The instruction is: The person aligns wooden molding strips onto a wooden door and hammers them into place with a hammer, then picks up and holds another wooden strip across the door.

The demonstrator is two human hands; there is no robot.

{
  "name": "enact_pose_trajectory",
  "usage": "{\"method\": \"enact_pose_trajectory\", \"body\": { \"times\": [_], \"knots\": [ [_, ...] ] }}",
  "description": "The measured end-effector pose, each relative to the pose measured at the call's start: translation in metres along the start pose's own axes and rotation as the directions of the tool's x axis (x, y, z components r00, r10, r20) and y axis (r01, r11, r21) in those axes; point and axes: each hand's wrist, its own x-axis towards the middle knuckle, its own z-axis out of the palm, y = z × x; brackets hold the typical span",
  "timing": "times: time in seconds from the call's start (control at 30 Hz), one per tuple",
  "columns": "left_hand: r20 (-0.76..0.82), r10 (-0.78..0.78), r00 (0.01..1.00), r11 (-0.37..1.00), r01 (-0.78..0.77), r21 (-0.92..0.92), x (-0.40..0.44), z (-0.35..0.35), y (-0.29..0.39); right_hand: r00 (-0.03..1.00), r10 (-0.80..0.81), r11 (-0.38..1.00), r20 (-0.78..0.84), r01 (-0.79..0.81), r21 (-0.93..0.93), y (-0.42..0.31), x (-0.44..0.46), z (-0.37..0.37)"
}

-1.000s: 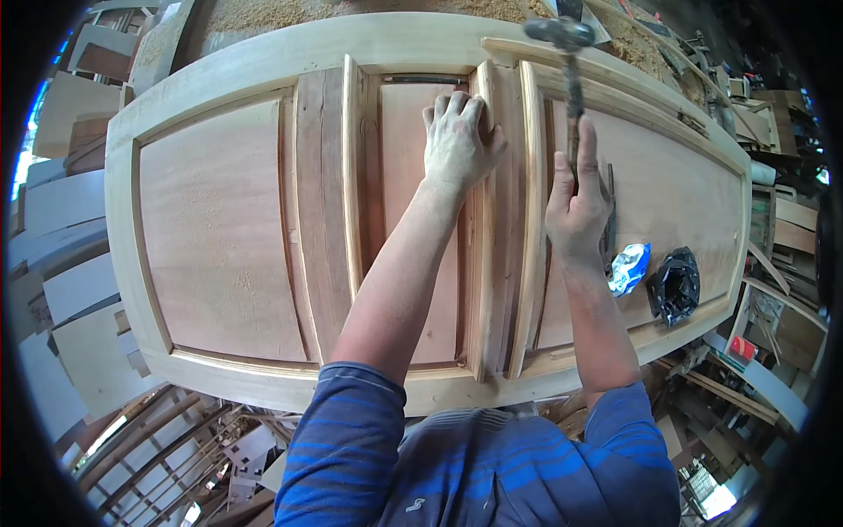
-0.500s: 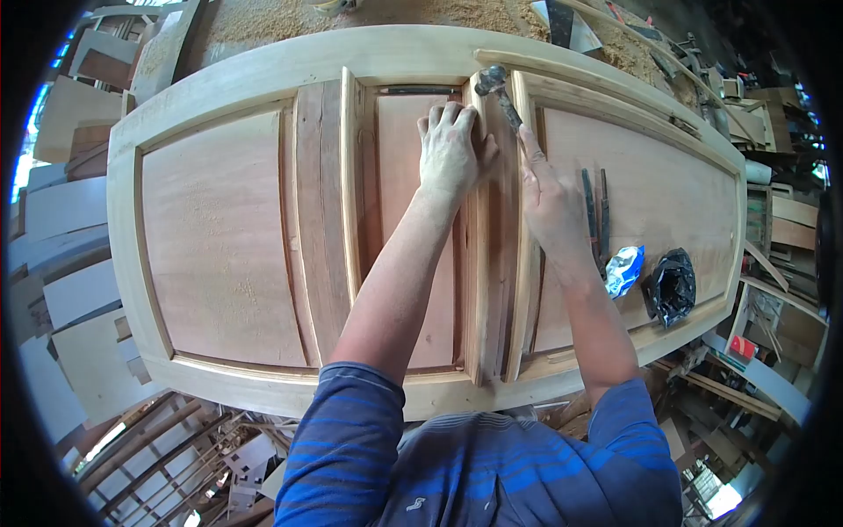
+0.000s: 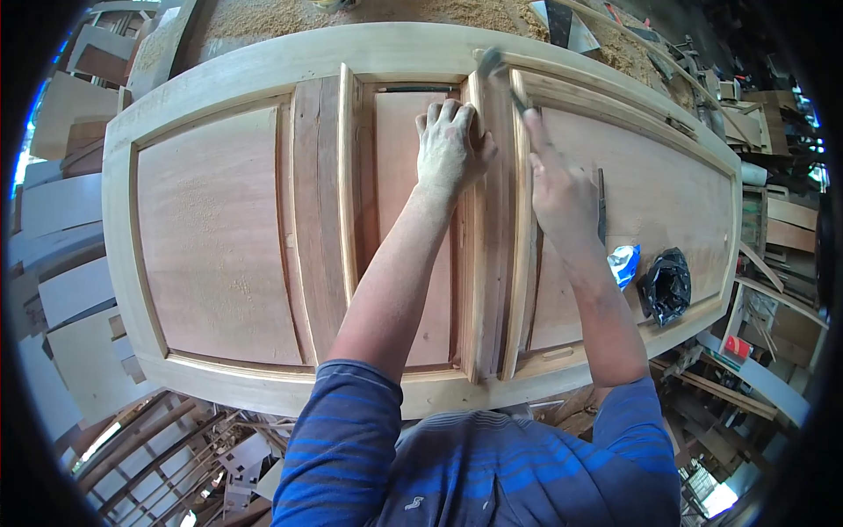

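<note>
A panelled wooden door (image 3: 316, 176) lies flat in front of me. My left hand (image 3: 450, 145) is closed, its fingers curled over a light moulding strip (image 3: 475, 263) beside the narrow middle panel. Whether it also pinches a nail is hidden. My right hand (image 3: 562, 189) grips a hammer (image 3: 520, 103) by the handle. The hammer's head is smeared by motion above the far end of that strip. Just right of it runs a second moulding strip (image 3: 519, 290), under my right hand's side. A dark pencil (image 3: 413, 88) rests along the top of the middle panel.
On the right panel lie a dark thin tool (image 3: 602, 206), a blue-and-white packet (image 3: 623, 263) and an open black plastic bag (image 3: 667, 285). Another moulding strip (image 3: 348, 176) stands left of the middle panel. Sawdust (image 3: 263, 22) covers the surface beyond the door. Boards (image 3: 66, 206) are stacked at left.
My right hand has shifted right and up with the hammer, whose head has moved farther away from me and is now blurred. My left hand stays almost where it was.
</note>
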Motion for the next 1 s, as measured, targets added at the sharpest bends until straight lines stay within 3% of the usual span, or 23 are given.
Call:
{"method": "enact_pose_trajectory", "body": {
  "times": [0.03, 0.13, 0.23, 0.33, 0.47, 0.57, 0.67, 0.87, 1.0],
  "knots": [
    [0.000, -0.004, 1.000, 1.000, 0.004, 0.000, -0.003, 0.000, 0.000, 0.996, 0.048, 0.998, 0.075, -0.044, -0.055, -0.001, 0.000, -0.002],
    [-0.005, -0.002, 1.000, 1.000, 0.002, -0.001, 0.000, -0.001, 0.001, 0.999, -0.032, 0.999, 0.021, 0.031, 0.007, 0.002, 0.001, -0.012],
    [-0.002, -0.026, 1.000, 1.000, 0.026, -0.004, 0.001, -0.001, 0.004, 0.980, -0.015, 0.977, -0.198, 0.057, 0.205, 0.008, -0.035, -0.012],
    [-0.041, 0.004, 0.999, 1.000, -0.003, 0.003, 0.000, 0.001, 0.002, 0.976, 0.125, 0.911, -0.177, -0.042, 0.409, 0.014, -0.098, -0.025],
    [-0.127, -0.039, 0.991, 0.996, 0.049, 0.079, -0.017, 0.001, 0.010, 0.951, 0.084, 0.941, -0.298, 0.023, 0.337, 0.024, -0.196, -0.024],
    [-0.097, -0.191, 0.977, 0.969, 0.204, 0.138, -0.077, -0.022, 0.052, 0.963, 0.242, 0.846, -0.115, -0.151, 0.512, 0.018, -0.267, -0.026],
    [-0.104, -0.276, 0.955, 0.949, 0.289, 0.130, -0.127, -0.020, 0.073, 0.907, 0.396, 0.709, 0.143, -0.401, 0.580, 0.012, -0.312, -0.029],
    [-0.037, -0.337, 0.941, 0.941, 0.338, 0.023, -0.146, -0.017, 0.073, 0.968, 0.223, 0.844, -0.115, -0.133, 0.520, 0.003, -0.335, -0.031],
    [-0.052, -0.329, 0.943, 0.941, 0.323, -0.102, -0.161, -0.033, 0.068, 0.952, 0.296, 0.803, -0.074, -0.206, 0.560, -0.008, -0.358, -0.041]
  ]
}}
